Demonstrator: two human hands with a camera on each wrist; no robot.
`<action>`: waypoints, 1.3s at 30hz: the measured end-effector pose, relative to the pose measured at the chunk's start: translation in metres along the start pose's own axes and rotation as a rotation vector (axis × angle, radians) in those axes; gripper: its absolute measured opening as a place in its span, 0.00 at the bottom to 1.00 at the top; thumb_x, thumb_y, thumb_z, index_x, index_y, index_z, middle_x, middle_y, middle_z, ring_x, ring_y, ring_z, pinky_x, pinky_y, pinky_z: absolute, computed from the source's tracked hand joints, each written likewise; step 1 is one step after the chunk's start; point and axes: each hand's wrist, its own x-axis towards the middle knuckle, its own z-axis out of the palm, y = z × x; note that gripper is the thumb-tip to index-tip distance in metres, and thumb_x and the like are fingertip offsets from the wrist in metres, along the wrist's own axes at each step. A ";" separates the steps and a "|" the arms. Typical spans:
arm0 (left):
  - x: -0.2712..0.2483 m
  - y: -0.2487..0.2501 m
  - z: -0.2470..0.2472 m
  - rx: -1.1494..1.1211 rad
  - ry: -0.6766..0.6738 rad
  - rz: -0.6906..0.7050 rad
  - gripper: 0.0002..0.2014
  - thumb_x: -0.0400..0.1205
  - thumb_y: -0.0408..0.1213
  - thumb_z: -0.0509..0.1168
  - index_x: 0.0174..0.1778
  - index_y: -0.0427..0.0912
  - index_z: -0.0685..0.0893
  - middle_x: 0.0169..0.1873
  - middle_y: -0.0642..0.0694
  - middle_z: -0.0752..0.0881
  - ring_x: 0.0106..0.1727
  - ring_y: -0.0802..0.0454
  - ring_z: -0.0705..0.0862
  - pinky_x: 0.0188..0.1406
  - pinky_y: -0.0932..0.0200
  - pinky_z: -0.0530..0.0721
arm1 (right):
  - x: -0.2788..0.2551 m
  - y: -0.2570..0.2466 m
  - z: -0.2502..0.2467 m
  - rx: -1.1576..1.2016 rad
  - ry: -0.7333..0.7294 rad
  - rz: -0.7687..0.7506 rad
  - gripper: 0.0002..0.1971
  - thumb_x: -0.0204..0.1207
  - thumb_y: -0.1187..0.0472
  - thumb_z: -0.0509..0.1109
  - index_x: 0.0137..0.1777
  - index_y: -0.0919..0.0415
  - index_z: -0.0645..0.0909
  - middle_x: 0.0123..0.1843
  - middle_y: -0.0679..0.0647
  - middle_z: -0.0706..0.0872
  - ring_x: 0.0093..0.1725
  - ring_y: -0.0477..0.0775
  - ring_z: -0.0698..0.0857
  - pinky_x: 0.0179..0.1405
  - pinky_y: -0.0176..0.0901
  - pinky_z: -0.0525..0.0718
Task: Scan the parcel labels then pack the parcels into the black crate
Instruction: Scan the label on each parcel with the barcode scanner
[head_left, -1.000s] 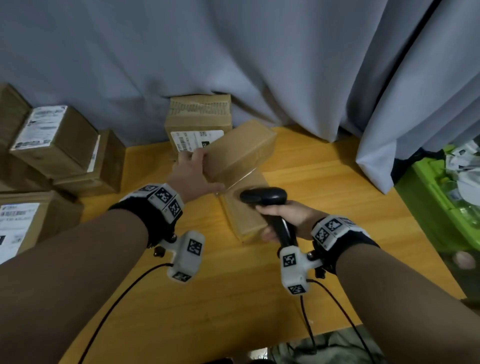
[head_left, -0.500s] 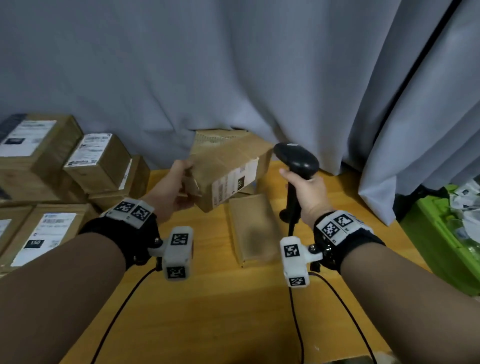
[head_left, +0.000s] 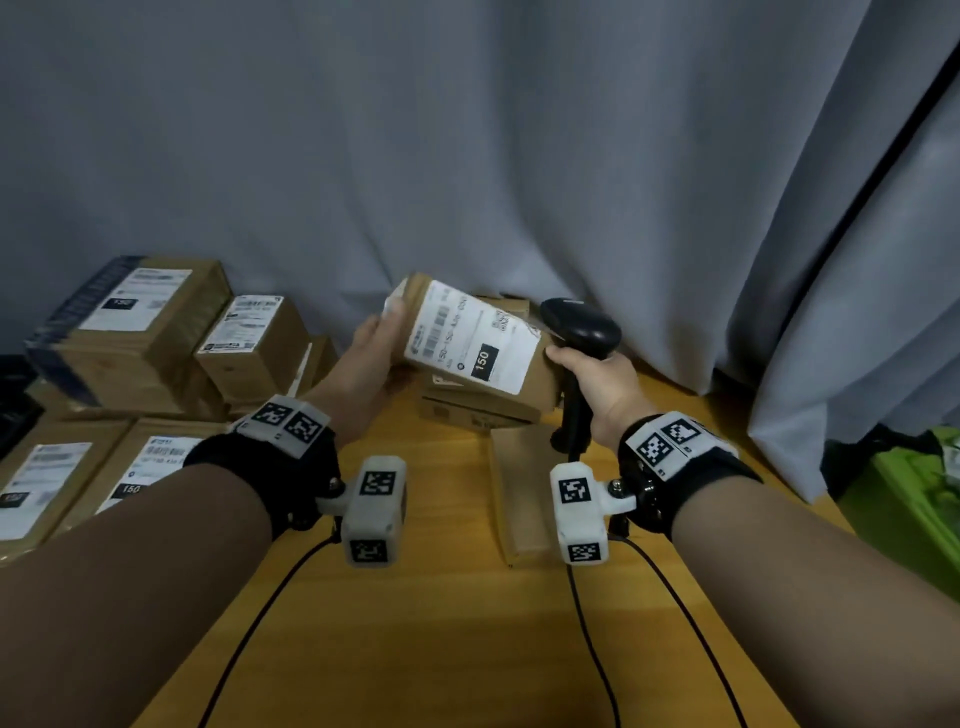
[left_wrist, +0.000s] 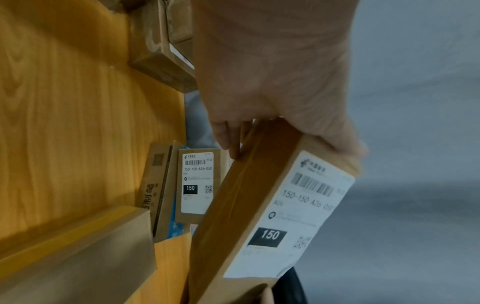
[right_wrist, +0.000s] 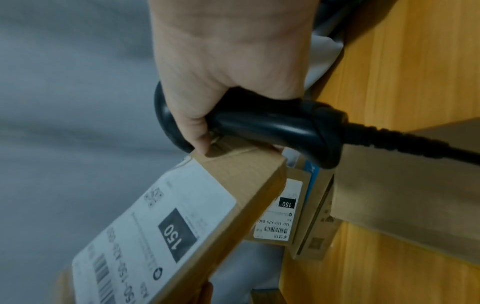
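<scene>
My left hand (head_left: 376, 348) grips the left end of a brown cardboard parcel (head_left: 535, 384) held above the table's far edge. Its white label (head_left: 467, 338), marked 150, faces up. In the left wrist view the thumb and fingers (left_wrist: 228, 135) clamp the parcel (left_wrist: 233, 216) by its end, and the barcode on the label (left_wrist: 306, 207) shows plainly. My right hand (head_left: 592, 376) grips the handle of a black barcode scanner (head_left: 584, 327), whose head sits just beyond the parcel's right end. My right thumb (right_wrist: 197, 135) touches that end of the parcel (right_wrist: 241, 174). No black crate is in view.
Several labelled parcels (head_left: 145, 332) are stacked at the left on the wooden table (head_left: 441, 634). Other parcels (head_left: 478, 413) lie under the held one, and a flat one (head_left: 519, 493) lies between my wrists. A grey curtain hangs behind. A green bin (head_left: 914, 504) stands at the right.
My left hand lifted the parcel off the table and turned it label-up. My right hand raised the scanner and brought it to the parcel's right end.
</scene>
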 end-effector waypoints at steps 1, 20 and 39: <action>0.000 0.000 -0.001 0.011 -0.023 0.033 0.24 0.85 0.54 0.57 0.72 0.43 0.74 0.51 0.47 0.89 0.49 0.56 0.89 0.38 0.65 0.86 | 0.000 0.003 0.002 -0.011 0.009 0.017 0.16 0.71 0.60 0.79 0.58 0.60 0.83 0.51 0.59 0.90 0.54 0.60 0.88 0.57 0.57 0.86; 0.011 -0.025 0.000 0.270 0.016 -0.086 0.25 0.75 0.47 0.74 0.68 0.47 0.79 0.59 0.51 0.85 0.57 0.49 0.82 0.41 0.55 0.80 | -0.017 0.008 0.037 -0.206 -0.065 -0.054 0.07 0.75 0.54 0.76 0.44 0.54 0.81 0.39 0.50 0.84 0.43 0.50 0.82 0.44 0.43 0.78; 0.017 -0.023 -0.023 0.251 0.018 -0.143 0.30 0.75 0.42 0.76 0.69 0.43 0.69 0.63 0.47 0.81 0.59 0.47 0.82 0.51 0.49 0.83 | -0.024 -0.051 0.057 -0.380 -0.181 -0.157 0.10 0.76 0.64 0.73 0.53 0.71 0.82 0.35 0.59 0.85 0.29 0.52 0.84 0.33 0.42 0.85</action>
